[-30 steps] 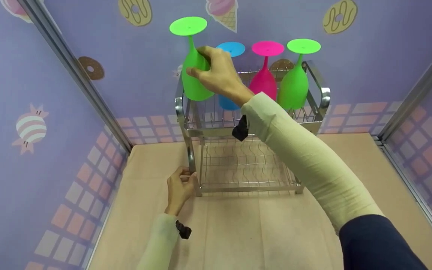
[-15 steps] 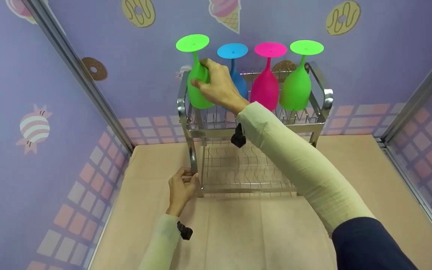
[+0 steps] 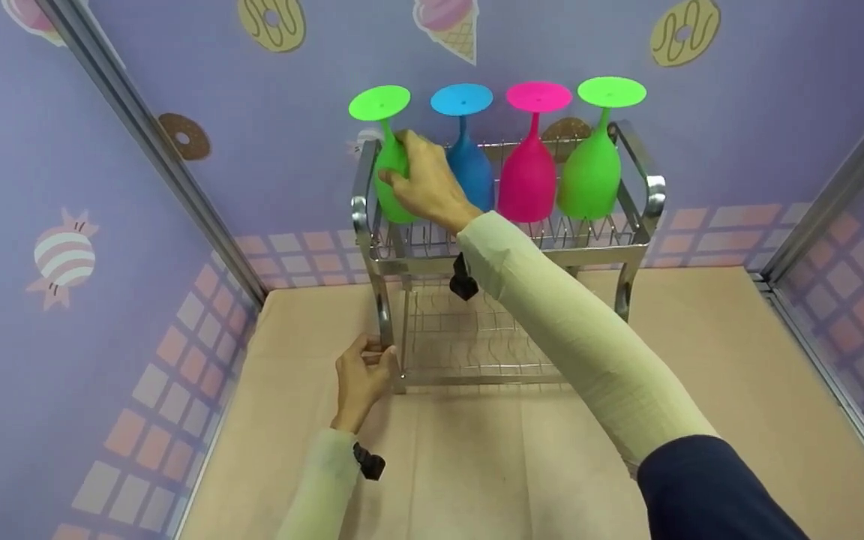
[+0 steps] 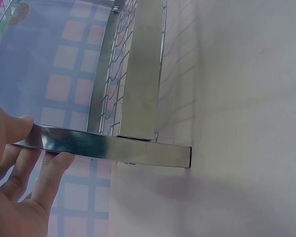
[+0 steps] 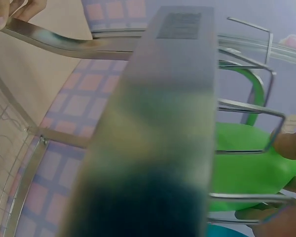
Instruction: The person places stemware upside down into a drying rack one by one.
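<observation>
A green goblet stands upside down at the left end of the metal rack's upper tier, its round foot on top. My right hand grips its bowl, thumb in front and fingers behind. In the right wrist view the green bowl shows behind the rack's wires, with my fingertips around it. My left hand holds the rack's left front leg low down, pinching the metal between thumb and fingers. Beside the gripped goblet stand a blue goblet, a pink goblet and another green goblet, all upside down.
The rack's lower wire tier sits close above the beige tabletop. Patterned walls enclose the back and both sides, with metal corner posts. A thick rack bar blocks much of the right wrist view.
My right hand has lowered the green goblet into the upper tier at the left end, and it now stands straighter. My left hand has stayed on the rack's leg.
</observation>
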Demonstrator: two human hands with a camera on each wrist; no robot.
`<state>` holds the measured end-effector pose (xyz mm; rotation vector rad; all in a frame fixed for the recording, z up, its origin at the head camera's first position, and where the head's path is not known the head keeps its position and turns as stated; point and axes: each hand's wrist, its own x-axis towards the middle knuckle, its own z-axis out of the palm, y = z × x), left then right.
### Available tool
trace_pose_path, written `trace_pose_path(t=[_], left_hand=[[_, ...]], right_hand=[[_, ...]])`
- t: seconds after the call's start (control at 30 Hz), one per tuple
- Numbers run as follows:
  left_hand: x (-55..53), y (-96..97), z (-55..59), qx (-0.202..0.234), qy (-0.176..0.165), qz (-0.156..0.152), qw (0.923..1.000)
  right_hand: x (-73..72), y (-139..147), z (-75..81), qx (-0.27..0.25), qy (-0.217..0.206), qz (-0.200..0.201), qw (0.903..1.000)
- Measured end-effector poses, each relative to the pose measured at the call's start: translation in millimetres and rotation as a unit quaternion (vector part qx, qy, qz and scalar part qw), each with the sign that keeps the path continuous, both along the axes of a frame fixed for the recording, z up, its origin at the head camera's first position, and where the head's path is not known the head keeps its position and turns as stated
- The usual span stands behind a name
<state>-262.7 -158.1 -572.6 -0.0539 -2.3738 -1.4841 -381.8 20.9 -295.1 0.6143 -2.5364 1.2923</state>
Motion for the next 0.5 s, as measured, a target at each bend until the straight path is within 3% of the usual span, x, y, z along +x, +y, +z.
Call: trace_pose_path(t=[0.5], left_hand=[[-0.3, 0.2, 0.3, -0.001, 0.0, 0.001, 1.0]], right_hand=[[-2.2, -2.1, -2.7, 0.044, -0.003, -0.028, 0.9986]])
